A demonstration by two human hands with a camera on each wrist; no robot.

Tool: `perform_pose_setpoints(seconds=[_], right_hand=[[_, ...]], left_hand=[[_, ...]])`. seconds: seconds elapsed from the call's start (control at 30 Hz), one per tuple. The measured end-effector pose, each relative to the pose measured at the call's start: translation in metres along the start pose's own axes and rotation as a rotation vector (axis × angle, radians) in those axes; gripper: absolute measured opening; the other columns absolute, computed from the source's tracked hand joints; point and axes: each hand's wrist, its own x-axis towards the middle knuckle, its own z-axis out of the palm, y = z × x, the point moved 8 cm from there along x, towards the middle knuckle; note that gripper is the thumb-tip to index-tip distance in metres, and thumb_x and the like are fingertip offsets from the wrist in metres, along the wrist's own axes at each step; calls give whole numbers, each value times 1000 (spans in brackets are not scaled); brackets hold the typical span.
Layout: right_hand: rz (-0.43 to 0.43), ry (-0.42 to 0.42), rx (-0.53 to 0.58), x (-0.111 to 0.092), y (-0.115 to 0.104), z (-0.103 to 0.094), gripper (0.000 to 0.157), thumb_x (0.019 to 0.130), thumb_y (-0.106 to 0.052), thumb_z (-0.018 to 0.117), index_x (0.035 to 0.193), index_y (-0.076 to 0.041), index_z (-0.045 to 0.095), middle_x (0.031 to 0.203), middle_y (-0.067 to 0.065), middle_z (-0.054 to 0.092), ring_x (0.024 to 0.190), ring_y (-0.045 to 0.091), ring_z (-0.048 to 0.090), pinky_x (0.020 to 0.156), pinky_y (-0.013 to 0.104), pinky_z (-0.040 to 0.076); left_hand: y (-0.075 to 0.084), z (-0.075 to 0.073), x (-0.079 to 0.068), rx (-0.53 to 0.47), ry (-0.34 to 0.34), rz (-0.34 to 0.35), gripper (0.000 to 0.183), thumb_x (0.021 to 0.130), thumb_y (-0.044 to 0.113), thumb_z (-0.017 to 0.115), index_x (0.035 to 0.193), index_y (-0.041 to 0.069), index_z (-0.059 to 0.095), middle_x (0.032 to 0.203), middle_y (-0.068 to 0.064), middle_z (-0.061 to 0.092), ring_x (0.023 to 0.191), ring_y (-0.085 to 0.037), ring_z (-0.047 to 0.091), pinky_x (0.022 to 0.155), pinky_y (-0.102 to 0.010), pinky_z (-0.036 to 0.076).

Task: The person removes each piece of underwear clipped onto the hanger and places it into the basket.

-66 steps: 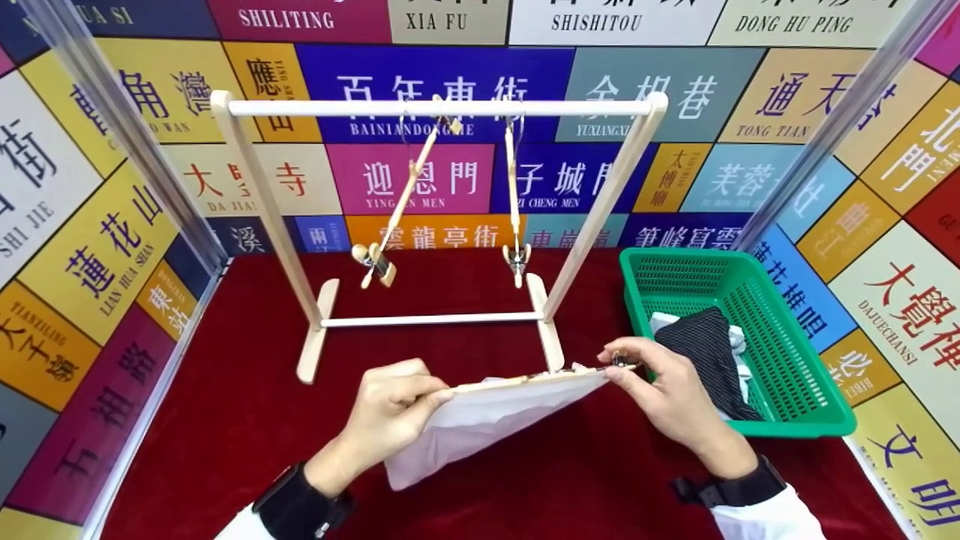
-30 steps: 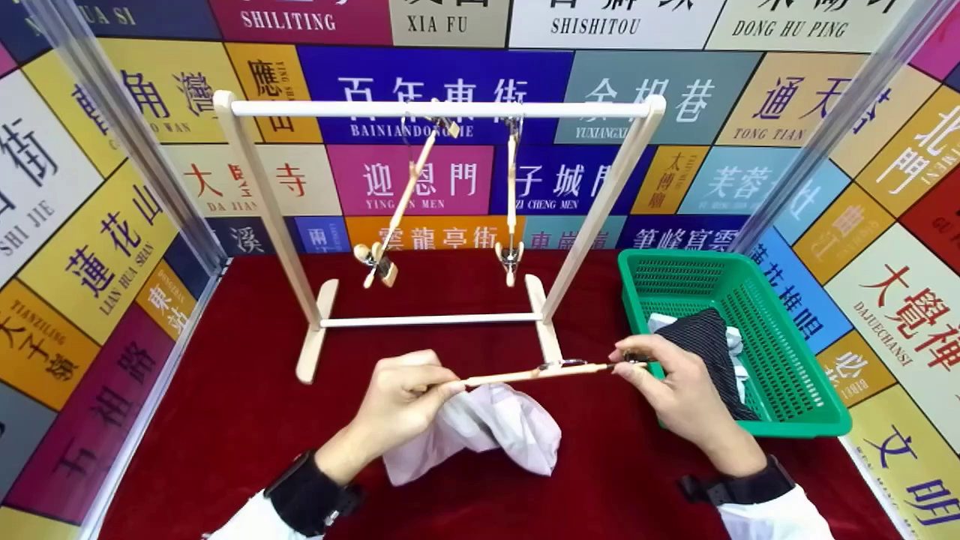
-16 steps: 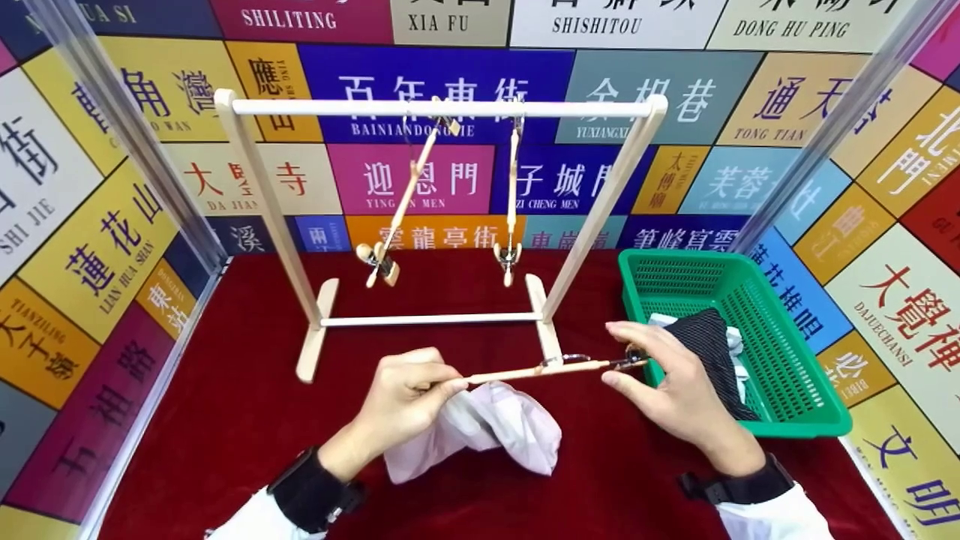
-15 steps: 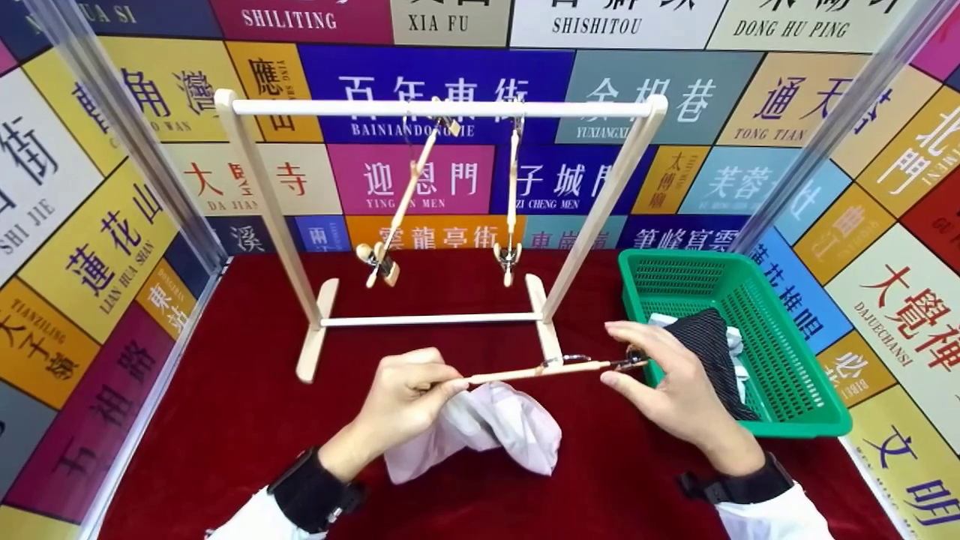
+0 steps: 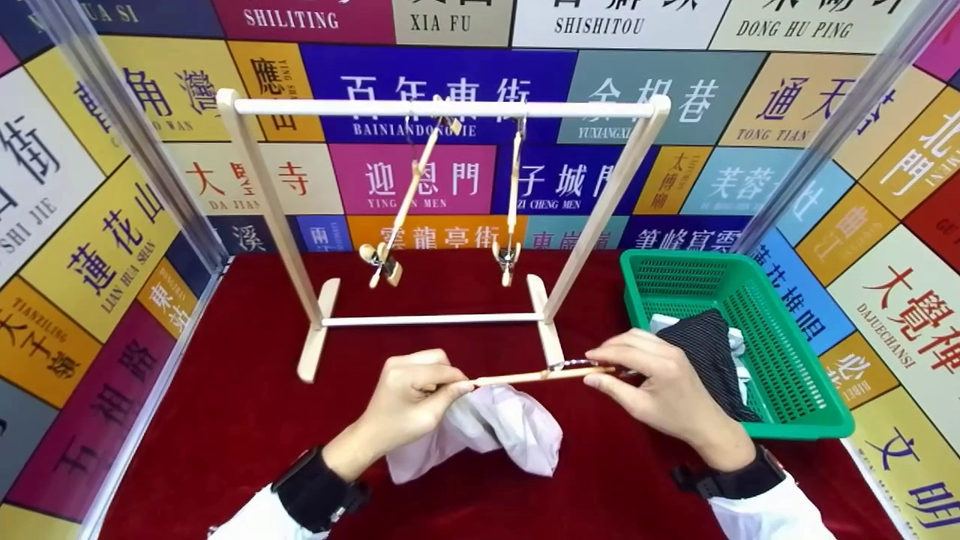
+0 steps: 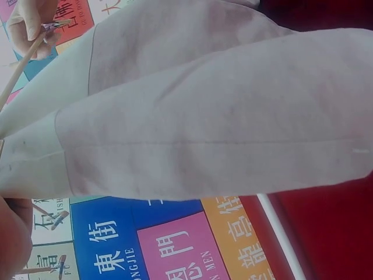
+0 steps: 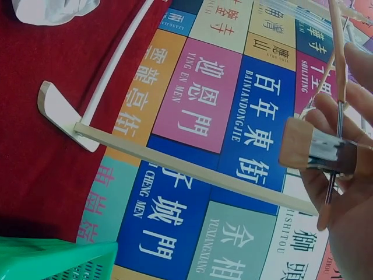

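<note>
My left hand pinches the left end of a wooden clip hanger, held nearly level above the red cloth. Pale pinkish pants hang from that end, bunched below the bar; the left wrist view shows their lighter waistband at my left fingers. At the hanger's other end, my right hand has thumb and fingers round the bar. Its wooden clip with a metal spring shows against the right palm in the right wrist view, with no cloth in it. The right hand covers this clip in the head view.
A wooden rack stands behind the hands, with two clip hangers hanging from its top bar. To the right, a green basket holds a dark striped cloth and pale cloth. Printed panels close off the back and sides.
The pants' right side has dropped from the hanger's right end and now hangs bunched toward the left. My right fingers loosened at the clip, then moved left onto the bar.
</note>
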Motion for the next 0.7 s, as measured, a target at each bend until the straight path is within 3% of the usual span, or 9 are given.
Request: perform_pose_setpoints(seconds=[0.1,0.27,0.53,0.7], right_hand=[[-25,-7,5,0,-2,2,29,73,-1,91,99,-7,80,87,1,73,74,16,61,63,19,45],[-65,-15,-7,0,-6,5,9,90,-13,83,93,-6,80,85,1,70,74,16,58,65,23,45],[-73,13,-26,-3,-9,3,21,100,-25,73,88,-8,78,84,0,69,74,16,56,66,24,43],[-59,25,-16,-5,-7,0,19,99,-23,74,87,-8,77,84,0,69,74,16,55,67,23,42]], left_hand=[[-1,1,0,-2,-4,-4,13,83,-9,81,82,4,79,64,-3,57,55,-12,46,49,-19,38],[-1,2,-1,-13,-12,-10,14,83,-10,81,83,4,79,65,-3,58,55,-12,48,50,-19,39],[-6,1,-2,-10,-30,-81,10,85,-2,83,92,4,81,74,-2,66,63,-14,58,57,-20,47],[-8,-3,-5,7,-3,-131,36,78,-2,90,112,1,78,74,-4,61,64,-16,56,57,-21,48]])
